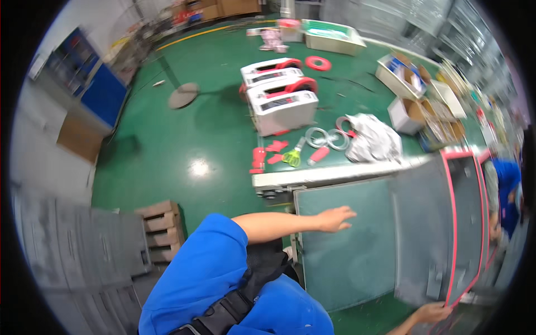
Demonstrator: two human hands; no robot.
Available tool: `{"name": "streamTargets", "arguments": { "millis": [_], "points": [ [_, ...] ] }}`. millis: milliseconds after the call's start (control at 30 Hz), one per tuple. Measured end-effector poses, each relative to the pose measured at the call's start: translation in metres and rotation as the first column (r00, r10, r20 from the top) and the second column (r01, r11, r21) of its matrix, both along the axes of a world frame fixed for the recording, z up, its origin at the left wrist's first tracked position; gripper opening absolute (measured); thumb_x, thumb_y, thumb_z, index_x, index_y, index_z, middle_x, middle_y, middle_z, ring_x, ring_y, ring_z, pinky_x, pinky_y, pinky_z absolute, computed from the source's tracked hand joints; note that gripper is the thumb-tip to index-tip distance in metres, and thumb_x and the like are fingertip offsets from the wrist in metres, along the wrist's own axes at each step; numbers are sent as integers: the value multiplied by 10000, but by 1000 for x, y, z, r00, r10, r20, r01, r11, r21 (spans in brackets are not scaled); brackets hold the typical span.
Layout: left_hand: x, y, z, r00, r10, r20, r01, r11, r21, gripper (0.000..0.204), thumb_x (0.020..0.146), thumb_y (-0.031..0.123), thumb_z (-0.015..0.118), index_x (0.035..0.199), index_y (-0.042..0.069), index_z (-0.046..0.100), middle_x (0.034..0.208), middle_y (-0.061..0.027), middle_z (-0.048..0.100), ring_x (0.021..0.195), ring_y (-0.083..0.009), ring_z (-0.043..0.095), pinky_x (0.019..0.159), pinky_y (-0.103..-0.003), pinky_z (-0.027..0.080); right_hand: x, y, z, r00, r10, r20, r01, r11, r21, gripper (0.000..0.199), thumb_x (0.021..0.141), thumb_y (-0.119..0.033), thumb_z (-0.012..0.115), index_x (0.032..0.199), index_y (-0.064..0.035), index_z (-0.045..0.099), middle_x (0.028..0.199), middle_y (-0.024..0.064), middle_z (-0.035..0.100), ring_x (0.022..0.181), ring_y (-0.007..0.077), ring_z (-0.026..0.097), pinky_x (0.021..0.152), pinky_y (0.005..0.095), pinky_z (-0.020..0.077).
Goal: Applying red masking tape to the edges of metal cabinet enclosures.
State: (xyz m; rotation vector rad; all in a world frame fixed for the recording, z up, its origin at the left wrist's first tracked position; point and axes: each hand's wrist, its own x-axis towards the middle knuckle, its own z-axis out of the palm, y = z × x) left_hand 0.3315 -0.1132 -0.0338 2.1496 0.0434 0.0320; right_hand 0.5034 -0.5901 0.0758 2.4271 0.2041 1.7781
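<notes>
My left hand [335, 219] reaches out over a greenish-grey flat surface [349, 251], fingers stretched and apart, holding nothing. Low on the right, my right hand [432, 312] grips the lower near corner of a large grey case [424, 218]. Red trim [453, 223] runs along the case's open edges. The case stands on the right part of the flat surface, its hollow side facing right. Fingertips of my right hand are partly hidden behind that corner.
Beyond lie green-handled scissors [291, 158], tape rolls [317, 137], a white plastic bundle [373, 138] and two white-and-red machines [285, 106]. Boxes of parts [399, 75] stand at the far right. A co-worker in blue [507, 190] is beyond the case. A wooden pallet [162, 229] sits left.
</notes>
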Motion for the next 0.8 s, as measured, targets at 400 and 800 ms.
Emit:
{"name": "streamTargets", "arguments": {
  "millis": [400, 800],
  "points": [
    [-353, 142, -68, 721, 496, -485, -504, 855, 125, 401, 728, 245, 562, 1088, 71, 538, 991, -162, 582, 921, -326, 550, 773, -429, 446, -303, 475, -140, -318, 770, -553, -672, 229, 704, 273, 842, -103, 464, 1064, 53, 494, 1117, 210, 493, 1031, 331, 476, 885, 397, 368],
    [-643, 99, -97, -128, 795, -593, -987, -42, 157, 414, 759, 248, 539, 1144, 96, 509, 1057, -150, 567, 970, -312, 540, 810, -412, 444, -535, 734, -201, -872, -25, -489, -486, -67, 871, 256, 837, -28, 451, 1080, 37, 495, 1036, 140, 532, 939, 217, 523, 821, 303, 417]
  ]
}}
